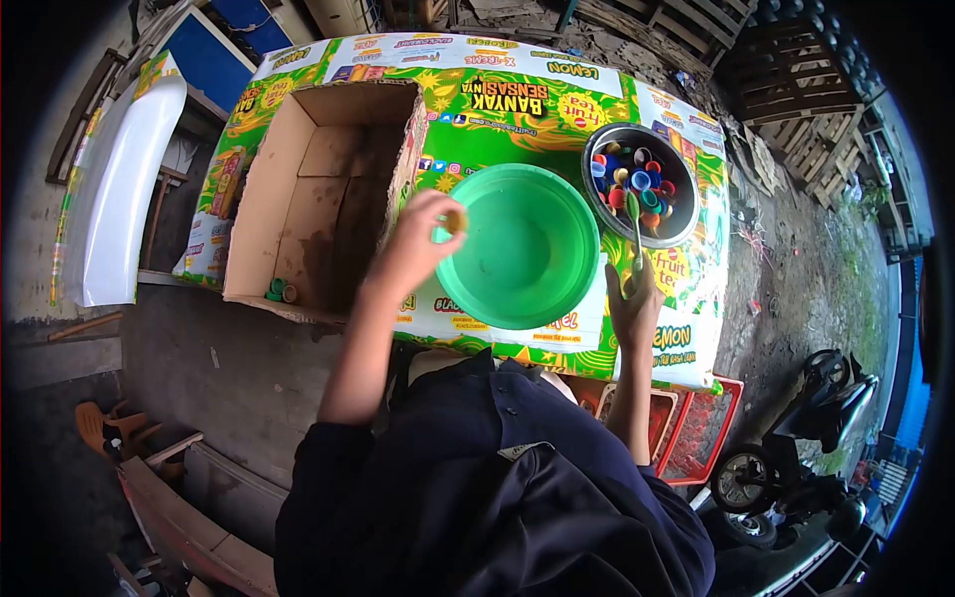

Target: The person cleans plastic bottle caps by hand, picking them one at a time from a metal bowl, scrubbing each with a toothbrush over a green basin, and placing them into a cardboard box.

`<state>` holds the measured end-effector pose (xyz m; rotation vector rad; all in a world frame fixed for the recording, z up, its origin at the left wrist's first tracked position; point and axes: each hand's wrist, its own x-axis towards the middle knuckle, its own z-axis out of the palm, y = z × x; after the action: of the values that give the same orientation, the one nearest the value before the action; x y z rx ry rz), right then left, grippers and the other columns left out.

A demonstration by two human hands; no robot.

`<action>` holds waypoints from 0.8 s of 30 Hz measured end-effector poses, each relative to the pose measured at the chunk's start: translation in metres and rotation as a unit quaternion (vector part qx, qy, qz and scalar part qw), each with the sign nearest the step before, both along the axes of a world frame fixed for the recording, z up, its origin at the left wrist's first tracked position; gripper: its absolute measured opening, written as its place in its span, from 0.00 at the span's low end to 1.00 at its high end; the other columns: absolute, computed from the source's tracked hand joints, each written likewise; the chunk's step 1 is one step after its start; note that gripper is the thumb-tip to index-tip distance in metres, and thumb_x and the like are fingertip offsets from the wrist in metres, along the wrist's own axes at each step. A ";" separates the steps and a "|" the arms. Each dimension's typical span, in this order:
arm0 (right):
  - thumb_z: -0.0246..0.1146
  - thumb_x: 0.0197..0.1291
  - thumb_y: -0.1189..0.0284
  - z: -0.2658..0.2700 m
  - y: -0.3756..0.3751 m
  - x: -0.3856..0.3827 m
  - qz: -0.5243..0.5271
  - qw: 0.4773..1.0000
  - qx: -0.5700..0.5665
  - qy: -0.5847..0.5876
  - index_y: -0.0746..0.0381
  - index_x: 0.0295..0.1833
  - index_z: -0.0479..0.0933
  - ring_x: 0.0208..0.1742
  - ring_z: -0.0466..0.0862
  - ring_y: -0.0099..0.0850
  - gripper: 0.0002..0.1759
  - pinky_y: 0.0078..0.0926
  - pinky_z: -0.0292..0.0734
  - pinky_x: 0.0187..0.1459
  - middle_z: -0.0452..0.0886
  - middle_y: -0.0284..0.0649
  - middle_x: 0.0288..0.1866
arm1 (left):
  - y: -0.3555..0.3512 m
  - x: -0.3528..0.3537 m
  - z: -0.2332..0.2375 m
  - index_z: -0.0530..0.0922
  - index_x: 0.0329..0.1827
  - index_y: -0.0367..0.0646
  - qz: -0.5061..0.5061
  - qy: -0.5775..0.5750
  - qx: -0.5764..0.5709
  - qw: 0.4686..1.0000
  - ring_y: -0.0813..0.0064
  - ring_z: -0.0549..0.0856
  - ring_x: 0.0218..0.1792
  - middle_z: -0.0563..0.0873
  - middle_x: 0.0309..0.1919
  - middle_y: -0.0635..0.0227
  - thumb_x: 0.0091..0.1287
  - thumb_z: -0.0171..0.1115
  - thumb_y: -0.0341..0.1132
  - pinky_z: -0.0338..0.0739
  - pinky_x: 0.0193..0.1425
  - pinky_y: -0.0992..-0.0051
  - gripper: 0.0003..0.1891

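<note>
Between the fingertips of my left hand (418,244) is a yellowish-brown bottle cap (455,221), held over the left rim of a green plastic basin (587,269). The hand is slightly blurred. My right hand (637,298) grips the lower end of a slim green-handled tool (634,211), perhaps a toothbrush. Its upper end reaches over a dark round bowl (686,221) filled with several bottle caps (642,181) in red, blue, yellow, green and white. To the left, an open cardboard box (261,209) has a few caps (282,291) in its near corner.
The table (517,104) has a bright green and white printed cover. Red crates (704,433) stand below its near right edge. A motorcycle (786,458) is parked at the right. Wooden pallets (806,109) lie at the far right, and a wooden bench (189,507) stands lower left.
</note>
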<state>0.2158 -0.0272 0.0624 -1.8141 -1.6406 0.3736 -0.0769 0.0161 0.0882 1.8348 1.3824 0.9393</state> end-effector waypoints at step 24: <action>0.66 0.53 0.68 -0.004 -0.033 0.004 -0.010 1.000 -0.010 0.014 0.69 0.52 0.69 0.13 0.66 0.28 0.24 0.28 0.62 0.19 0.66 0.37 0.13 | 0.032 0.057 -0.090 0.75 0.40 0.40 -0.108 0.106 -0.064 0.986 0.63 0.82 0.39 0.79 0.38 0.60 0.49 0.64 0.23 0.78 0.47 0.69 0.14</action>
<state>0.2193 -0.0606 0.0588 -1.8302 -1.6053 0.4058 -0.0201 0.0483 -0.0018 1.9820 1.2997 0.5459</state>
